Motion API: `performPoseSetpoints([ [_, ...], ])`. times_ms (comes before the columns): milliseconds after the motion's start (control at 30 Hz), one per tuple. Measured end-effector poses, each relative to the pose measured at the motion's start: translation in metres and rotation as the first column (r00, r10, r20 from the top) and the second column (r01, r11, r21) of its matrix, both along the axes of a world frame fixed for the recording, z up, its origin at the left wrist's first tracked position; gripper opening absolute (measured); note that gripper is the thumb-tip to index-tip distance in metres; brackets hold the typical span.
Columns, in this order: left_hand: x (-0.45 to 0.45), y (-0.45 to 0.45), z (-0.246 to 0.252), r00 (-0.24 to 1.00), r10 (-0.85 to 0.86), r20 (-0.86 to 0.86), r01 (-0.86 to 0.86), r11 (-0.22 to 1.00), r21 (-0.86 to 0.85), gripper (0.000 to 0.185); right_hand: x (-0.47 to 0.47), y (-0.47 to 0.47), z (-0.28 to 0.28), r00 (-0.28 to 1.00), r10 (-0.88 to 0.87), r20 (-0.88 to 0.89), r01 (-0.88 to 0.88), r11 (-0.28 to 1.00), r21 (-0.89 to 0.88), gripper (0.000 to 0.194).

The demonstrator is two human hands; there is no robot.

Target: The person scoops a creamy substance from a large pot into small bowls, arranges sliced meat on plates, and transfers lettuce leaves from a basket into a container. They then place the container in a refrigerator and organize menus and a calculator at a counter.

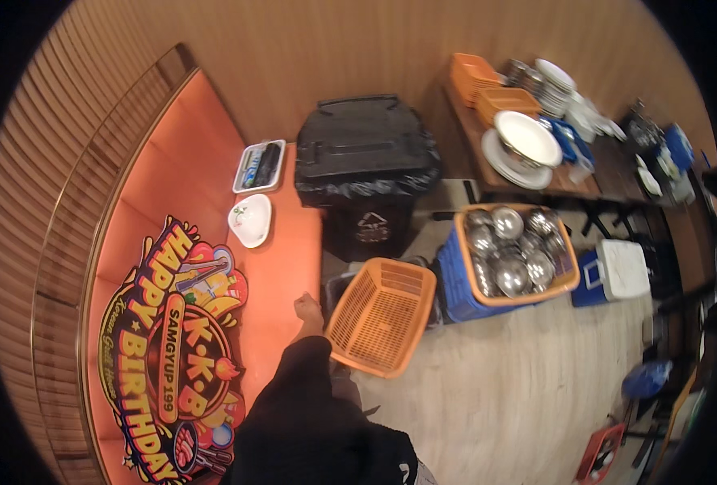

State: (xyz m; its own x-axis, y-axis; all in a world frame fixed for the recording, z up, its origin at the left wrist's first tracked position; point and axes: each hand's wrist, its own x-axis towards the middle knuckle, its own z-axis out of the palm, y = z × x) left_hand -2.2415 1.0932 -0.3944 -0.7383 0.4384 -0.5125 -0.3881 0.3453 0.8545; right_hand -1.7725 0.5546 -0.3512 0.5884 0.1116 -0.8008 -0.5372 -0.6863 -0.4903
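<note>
My left hand [308,307] is curled into a loose fist over the front edge of an orange padded bench [273,279]. No object shows in it. Just to its right an orange plastic basket [379,318] with slotted walls sits tilted over a dark grey tub [337,288], with nothing inside the basket. My right hand is out of view. On the bench are a white dish [250,220] with a printed design, a white tray [260,167] holding dark and blue items, and a large birthday sign [170,357] leaning on the backrest.
A lidded black waste bin [367,151] with a bag liner stands ahead. Right of it, an orange-rimmed basket of steel bowls [510,254] rests on a blue crate [449,285]. Stacked crockery fills a wooden table [476,160]. A blue-and-white cooler [622,270] sits on the floor.
</note>
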Motion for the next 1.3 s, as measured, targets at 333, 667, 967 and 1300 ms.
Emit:
performPoseSetpoints([
  [333, -0.215, 0.133, -0.053, 0.829, 0.385, 0.404, -0.426, 0.904, 0.013, 0.039, -0.063, 0.247, 0.009, 0.787, 0.6, -0.143, -0.615, 0.778, -0.128, 0.033],
  [667, -0.291, 0.159, -0.117, 0.862, 0.178, 0.475, -0.313, 0.923, 0.223, 0.022, -0.09, 0.321, 0.045, 0.731, 0.676, -0.096, -0.681, 0.713, -0.167, 0.032],
  [967, -0.324, 0.179, -0.101, 0.962, 0.044, 0.27, -0.08, 0.989, 0.123, 0.017, -0.083, 0.278, 0.049, 0.712, 0.702, -0.006, -0.652, 0.658, -0.377, 0.03],
  [1300, -0.13, -0.001, 0.016, 0.996, -0.039, 0.078, 0.012, 0.945, 0.326, 0.036, -0.024, 0.182, 0.016, 0.863, 0.504, 0.026, -0.5, 0.86, -0.1, 0.026],
])
